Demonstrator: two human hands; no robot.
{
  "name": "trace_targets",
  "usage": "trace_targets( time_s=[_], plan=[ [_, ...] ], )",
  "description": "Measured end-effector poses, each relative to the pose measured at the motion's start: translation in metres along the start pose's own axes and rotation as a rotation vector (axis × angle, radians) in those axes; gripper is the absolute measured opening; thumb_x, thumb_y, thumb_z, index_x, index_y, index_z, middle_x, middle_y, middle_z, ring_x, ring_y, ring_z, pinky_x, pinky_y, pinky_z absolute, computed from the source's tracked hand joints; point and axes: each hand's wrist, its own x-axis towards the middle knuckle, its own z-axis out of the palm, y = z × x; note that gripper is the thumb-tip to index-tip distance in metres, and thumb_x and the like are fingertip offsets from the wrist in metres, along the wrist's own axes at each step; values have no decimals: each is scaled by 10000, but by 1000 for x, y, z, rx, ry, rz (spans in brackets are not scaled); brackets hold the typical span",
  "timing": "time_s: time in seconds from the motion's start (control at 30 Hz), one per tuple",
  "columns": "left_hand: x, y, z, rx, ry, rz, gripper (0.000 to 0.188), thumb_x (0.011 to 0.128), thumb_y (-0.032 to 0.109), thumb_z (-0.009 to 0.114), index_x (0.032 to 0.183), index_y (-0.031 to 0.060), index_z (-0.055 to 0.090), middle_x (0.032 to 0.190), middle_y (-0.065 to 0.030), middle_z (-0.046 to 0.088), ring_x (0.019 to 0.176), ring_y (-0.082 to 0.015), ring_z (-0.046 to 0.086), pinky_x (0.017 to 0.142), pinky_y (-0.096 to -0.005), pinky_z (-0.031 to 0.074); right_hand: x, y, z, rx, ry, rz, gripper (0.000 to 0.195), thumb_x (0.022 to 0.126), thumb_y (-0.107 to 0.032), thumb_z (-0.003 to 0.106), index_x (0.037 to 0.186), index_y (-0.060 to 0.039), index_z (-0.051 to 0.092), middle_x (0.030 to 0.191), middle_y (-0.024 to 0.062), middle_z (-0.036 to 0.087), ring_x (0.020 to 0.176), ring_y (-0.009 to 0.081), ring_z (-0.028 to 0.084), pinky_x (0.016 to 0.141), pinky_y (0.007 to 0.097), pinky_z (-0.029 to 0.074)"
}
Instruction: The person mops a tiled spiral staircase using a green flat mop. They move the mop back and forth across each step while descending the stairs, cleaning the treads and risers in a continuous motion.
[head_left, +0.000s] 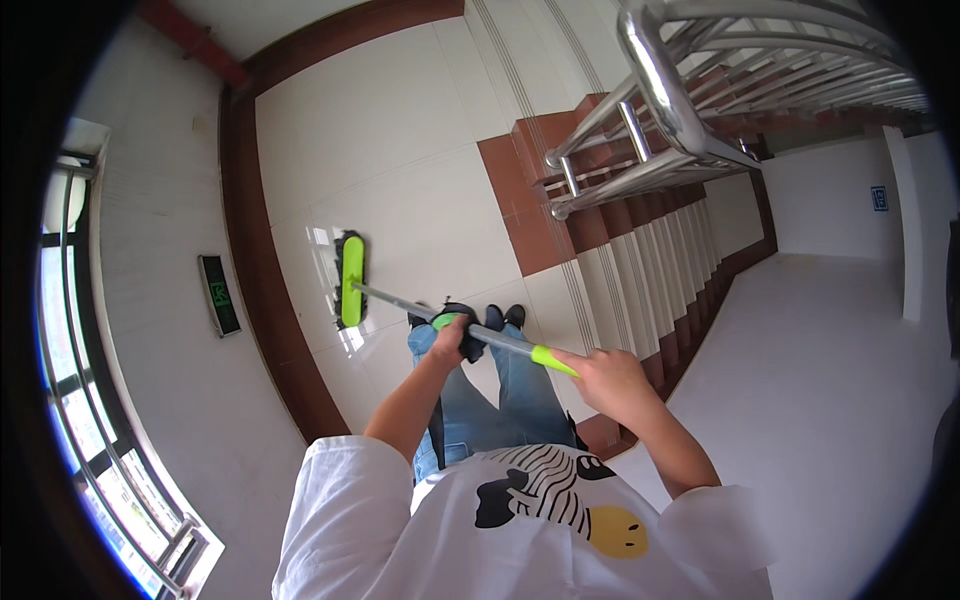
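A floor mop or broom lies across in front of me, its long grey pole (506, 341) slanting down to the floor. My left hand (450, 337) grips the pole partway along, at a green collar (444, 321). Around the collar is a dark object (471, 346) whose kind I cannot tell. At the upper end, my right hand (616, 384) is closed on the lime-green handle grip (553, 361). The long lime-green head (352, 281), edged with dark bristles or fringe, rests on the glossy tile floor (405, 210) left of my feet.
Stairs with pale treads (630, 289) descend on the right, beside a stainless-steel handrail (660, 82). More steps (525, 45) rise at the top. On the left are a white wall (161, 187), brown skirting (262, 247), an exit sign (218, 295) and a barred window (75, 360).
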Motion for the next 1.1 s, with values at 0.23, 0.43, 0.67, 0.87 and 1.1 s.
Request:
trace_targets(
  time_s=[0.23, 0.43, 0.67, 0.87, 1.1],
  plan=[
    [36, -146, 200, 566, 13, -176, 234, 785, 243, 548, 771, 11, 579, 695, -106, 590, 560, -200, 567, 460, -340, 455, -180, 85, -9, 323, -69, 585, 497, 713, -75, 636, 1185, -193, 535, 832, 141, 625, 737, 317, 591, 662, 375, 482],
    [36, -228, 266, 590, -53, -148, 191, 740, 166, 592, 793, -16, 602, 711, -133, 610, 588, -227, 604, 481, -356, 472, -251, 95, -8, 482, -6, 746, 548, 685, -49, 637, 1197, -211, 527, 856, 169, 621, 743, 330, 596, 679, 374, 479],
    [24, -215, 197, 383, 153, 9, 227, 673, 176, 638, 768, -27, 600, 701, -121, 599, 592, -223, 587, 532, -353, 461, -224, 76, 8, 419, -31, 498, 527, 701, -18, 612, 1192, -195, 537, 881, 172, 622, 741, 326, 598, 691, 347, 479],
    [-12, -125, 26, 39, 320, 143, 169, 702, 154, 601, 724, -5, 547, 629, -88, 547, 507, -208, 543, 453, -340, 447, -112, 0, 49, 269, -149, 94, 524, 712, -37, 597, 1199, -219, 530, 745, 184, 606, 657, 333, 595, 622, 373, 484],
    [-88, -76, -185, -132, 524, 404, 63, 718, 81, 563, 739, 29, 535, 638, -69, 509, 542, -189, 512, 468, -336, 416, 4, -147, 158, 54, -127, -384, 425, 772, -42, 472, 1183, -133, 529, 632, 126, 601, 578, 284, 608, 502, 403, 476]
  ],
)
